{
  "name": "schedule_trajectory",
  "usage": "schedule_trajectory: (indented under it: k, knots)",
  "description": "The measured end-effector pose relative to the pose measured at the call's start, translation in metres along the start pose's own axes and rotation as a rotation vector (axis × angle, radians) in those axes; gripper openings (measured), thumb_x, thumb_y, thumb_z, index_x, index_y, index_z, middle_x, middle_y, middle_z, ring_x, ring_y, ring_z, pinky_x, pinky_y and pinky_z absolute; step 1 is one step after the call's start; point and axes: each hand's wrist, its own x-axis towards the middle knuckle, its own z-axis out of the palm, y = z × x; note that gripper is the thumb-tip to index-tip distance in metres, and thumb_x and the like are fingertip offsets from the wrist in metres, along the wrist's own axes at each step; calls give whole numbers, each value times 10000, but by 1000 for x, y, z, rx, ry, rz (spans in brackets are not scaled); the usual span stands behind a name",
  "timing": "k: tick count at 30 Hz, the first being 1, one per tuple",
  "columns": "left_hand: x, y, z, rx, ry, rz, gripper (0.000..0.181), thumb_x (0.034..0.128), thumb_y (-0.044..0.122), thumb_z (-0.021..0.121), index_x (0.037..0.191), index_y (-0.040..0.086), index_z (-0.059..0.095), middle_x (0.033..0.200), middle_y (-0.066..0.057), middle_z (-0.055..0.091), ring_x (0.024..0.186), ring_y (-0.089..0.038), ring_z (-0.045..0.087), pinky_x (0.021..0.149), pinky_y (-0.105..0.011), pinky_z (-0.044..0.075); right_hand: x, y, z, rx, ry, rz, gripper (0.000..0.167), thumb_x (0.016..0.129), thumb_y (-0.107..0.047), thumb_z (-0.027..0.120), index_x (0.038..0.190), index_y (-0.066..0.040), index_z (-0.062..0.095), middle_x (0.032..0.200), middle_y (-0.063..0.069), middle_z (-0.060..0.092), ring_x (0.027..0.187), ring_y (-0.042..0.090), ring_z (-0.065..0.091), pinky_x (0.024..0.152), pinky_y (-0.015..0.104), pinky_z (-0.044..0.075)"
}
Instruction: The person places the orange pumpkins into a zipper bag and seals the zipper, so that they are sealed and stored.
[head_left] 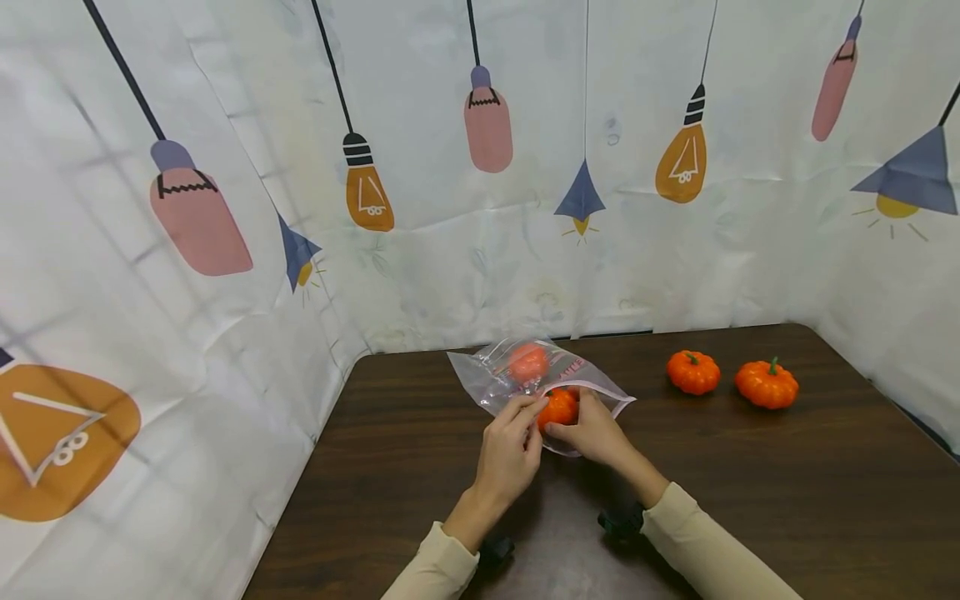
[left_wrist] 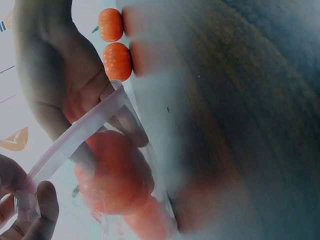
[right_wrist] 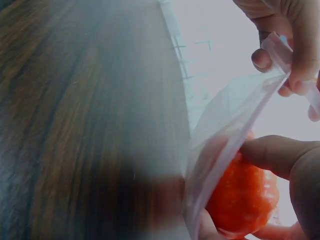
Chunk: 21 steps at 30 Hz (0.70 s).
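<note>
A clear zip bag (head_left: 480, 377) lies on the table with its mouth toward me, and one small orange pumpkin (head_left: 528, 363) shows inside it. My left hand (head_left: 510, 446) pinches the bag's rim (left_wrist: 75, 132) between thumb and fingers, holding the mouth apart. My right hand (head_left: 596, 429) grips another small orange pumpkin (right_wrist: 245, 195) at the bag's mouth. In the left wrist view, the right fingers and that gripped pumpkin (left_wrist: 117, 172) are partly within the bag, with the other pumpkin (left_wrist: 150, 220) beyond.
Two more orange pumpkins with green stems, a left one (head_left: 693, 372) and a right one (head_left: 767, 384), stand on the dark wooden table (head_left: 750, 483) to the right of the bag. A white curtain (head_left: 450, 275) printed with lamps hangs behind and left of the table.
</note>
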Motion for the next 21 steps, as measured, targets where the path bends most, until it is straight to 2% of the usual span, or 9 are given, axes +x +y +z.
schedule_trajectory:
  k: [6, 13, 15, 17, 21]
  knots:
    - [1, -1, -3, -13, 27, 4, 362, 848, -51, 669, 1182, 57, 754, 1104, -55, 705, 946, -179, 710, 824, -283, 591, 9, -3, 10, 0, 56, -26, 807, 778, -306, 860, 1367, 74, 459, 1224, 248, 642, 1048, 347, 649, 953, 501, 531]
    - [2, -2, -3, -64, 34, 44, 360, 824, -78, 672, 1152, 43, 757, 1097, -51, 698, 873, -160, 671, 728, -222, 544, 15, -12, 16, -82, 44, 30, 833, 763, -359, 835, 1356, 116, 493, 1263, 291, 636, 1095, 423, 645, 968, 565, 513]
    - [3, -2, -3, -76, 30, 52, 368, 824, -86, 663, 1154, 46, 756, 1096, -44, 696, 860, -152, 654, 708, -197, 519, 18, -14, 18, -96, 38, 29, 752, 770, -334, 826, 1305, 113, 545, 1258, 289, 643, 1104, 422, 643, 973, 567, 510]
    - [3, -2, -3, -82, 28, 63, 373, 825, -88, 659, 1158, 50, 755, 1091, -41, 697, 854, -143, 642, 698, -181, 501, 21, -16, 19, -108, 29, 12, 596, 772, -284, 807, 1196, 93, 627, 1206, 269, 673, 1067, 387, 652, 964, 539, 518]
    - [4, -1, -4, -88, 35, 89, 371, 829, -91, 645, 1156, 45, 753, 1079, -42, 697, 864, -134, 647, 703, -184, 501, 26, -17, 20, -68, 1, 7, 298, 766, -187, 765, 949, 38, 695, 989, 179, 705, 854, 266, 617, 811, 412, 549]
